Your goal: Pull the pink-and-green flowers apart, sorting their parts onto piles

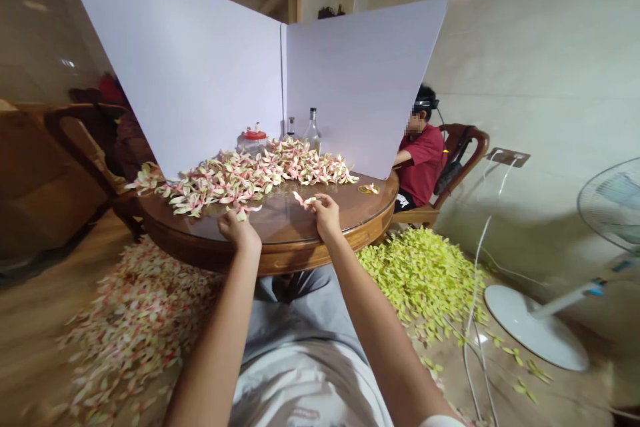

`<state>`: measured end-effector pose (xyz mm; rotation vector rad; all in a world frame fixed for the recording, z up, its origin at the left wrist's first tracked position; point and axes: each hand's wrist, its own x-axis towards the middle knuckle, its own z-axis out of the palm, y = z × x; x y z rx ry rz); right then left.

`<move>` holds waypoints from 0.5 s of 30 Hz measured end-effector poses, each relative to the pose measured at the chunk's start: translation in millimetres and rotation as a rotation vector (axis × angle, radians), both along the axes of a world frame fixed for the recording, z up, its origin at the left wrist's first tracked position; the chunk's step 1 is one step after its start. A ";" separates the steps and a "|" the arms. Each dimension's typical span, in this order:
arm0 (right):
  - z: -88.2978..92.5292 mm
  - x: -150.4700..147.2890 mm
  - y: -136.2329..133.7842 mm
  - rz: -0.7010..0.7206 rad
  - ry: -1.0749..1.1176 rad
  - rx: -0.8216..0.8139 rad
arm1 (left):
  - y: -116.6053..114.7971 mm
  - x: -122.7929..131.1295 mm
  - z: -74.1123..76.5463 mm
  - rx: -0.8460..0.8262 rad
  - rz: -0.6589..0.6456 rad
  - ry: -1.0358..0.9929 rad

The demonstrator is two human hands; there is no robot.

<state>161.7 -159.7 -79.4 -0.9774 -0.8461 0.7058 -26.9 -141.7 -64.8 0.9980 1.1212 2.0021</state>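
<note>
1. Cardboard screen [200, 67], white and folded into two wings, stood along the far side of the round wooden table [280, 250].
2. Floor piles flanked my knees: pink-and-cream litter [135, 327] on my left and yellow-green litter [420, 273] on my right. The yellow-green litter lay near a standing fan [537, 333] and a seated person in a red shirt [425, 153].
3. The table heap [240, 177] of pink-tipped petal pieces spread across the far half of the top. It lay in front of a red-lidded jar [254, 139] and a glass bottle [313, 128].
4. My left hand [239, 230] sat at the near edge of that heap, fingers curled down over a loose piece [243, 211]. I could not tell whether they gripped it or only touched it.
5. My right hand [326, 213] rested on the bare polished top, just clear of the heap. Its thumb and fingertips were pinched onto one pale pink piece [303, 200], which stuck out to the left.
6. The pieces looked thin and easily bruised, so I judged a light pinch near the base better than a squeeze. I also thought it wise to lift one piece at a time from the heap's edge so its neighbours did not drag along. Wrists low by the rim seemed the steadiest way to work.
</note>
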 end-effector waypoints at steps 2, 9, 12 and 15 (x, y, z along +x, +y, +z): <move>-1.0 1.7 3.7 -0.028 0.042 -0.006 | -33.4 3.8 -14.0 -0.005 -0.102 0.021; -1.5 -0.2 6.8 0.039 0.044 -0.069 | -161.6 68.8 -99.3 -0.226 -0.753 0.359; -0.5 -1.2 4.9 0.066 0.017 -0.075 | -177.2 96.3 -110.6 -0.272 -1.023 0.492; 0.1 -1.8 2.0 0.088 -0.030 -0.081 | -174.1 94.5 -103.0 -0.177 -1.279 0.664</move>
